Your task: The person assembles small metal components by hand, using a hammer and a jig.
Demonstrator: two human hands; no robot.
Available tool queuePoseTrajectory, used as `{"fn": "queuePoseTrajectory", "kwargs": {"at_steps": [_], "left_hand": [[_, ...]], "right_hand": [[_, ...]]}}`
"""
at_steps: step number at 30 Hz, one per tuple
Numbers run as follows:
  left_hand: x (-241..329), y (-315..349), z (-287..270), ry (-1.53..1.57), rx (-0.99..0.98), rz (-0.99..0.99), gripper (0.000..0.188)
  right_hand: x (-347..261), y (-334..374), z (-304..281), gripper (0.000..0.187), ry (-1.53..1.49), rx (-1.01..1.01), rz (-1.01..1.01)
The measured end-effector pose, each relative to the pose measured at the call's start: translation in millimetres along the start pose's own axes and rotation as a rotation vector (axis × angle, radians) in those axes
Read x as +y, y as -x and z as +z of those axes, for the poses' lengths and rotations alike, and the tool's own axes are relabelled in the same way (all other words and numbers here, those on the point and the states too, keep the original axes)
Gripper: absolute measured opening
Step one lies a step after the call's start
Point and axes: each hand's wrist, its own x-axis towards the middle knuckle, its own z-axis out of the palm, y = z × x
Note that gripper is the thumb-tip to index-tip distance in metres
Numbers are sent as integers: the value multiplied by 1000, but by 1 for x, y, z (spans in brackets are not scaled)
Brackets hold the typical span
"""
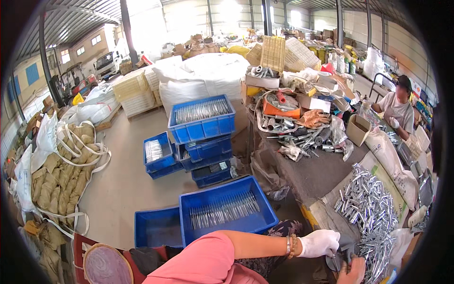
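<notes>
Status: looks mid-run, well short of done, going by what's lying around.

Done, as far as it shows: near blue bin (pixel 231 230) holds a row of slim silver rods (pixel 224 211), set side by side. Top bin of the stack (pixel 203 128) behind it carries a similar dense row, and so does the side bin (pixel 163 164) left of the stack. Lower bins in the stack show some metal too; amounts mostly hidden.

Left: big heap of loose silver metal pieces (pixel 369 208) on the right-hand table, pointing every which way, just beyond the hands. Judging by the heap, plenty remains. Can't tell if heap and rows are the same part.

Hands: gloved left hand (pixel 320 243) is at a dark metal part (pixel 332 264) by the heap, fingers bunched and pointing down; a thin bright bit shows under the fingertips, but can't tell if it's pinched. Bare right hand (pixel 353 271) is close beside, fingers bent toward the same spot, partly cut by the lower edge; can't tell if it's holding anything. Current piece, if any, isn't readable, so no call on its stage.
</notes>
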Motion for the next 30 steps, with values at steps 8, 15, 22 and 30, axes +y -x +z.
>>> {"fn": "queuePoseTrajectory", "kwargs": {"at_steps": [8, 15, 22, 30], "left_hand": [[10, -4, -13, -2, -70, 66, 13], [26, -6, -38, -50, -104, 7, 14], [27, -9, -33, -51, -166, 17, 11], [26, -17, -33, -91, -82, 103, 12]], "right_hand": [[32, 26, 30, 24, -51, 102, 113], [-3, 25, -7, 31, -192, 185, 317], [-17, 50, -30, 32, -328, 167, 280], [-17, 43, -27, 34, -355, 225, 243]]}}
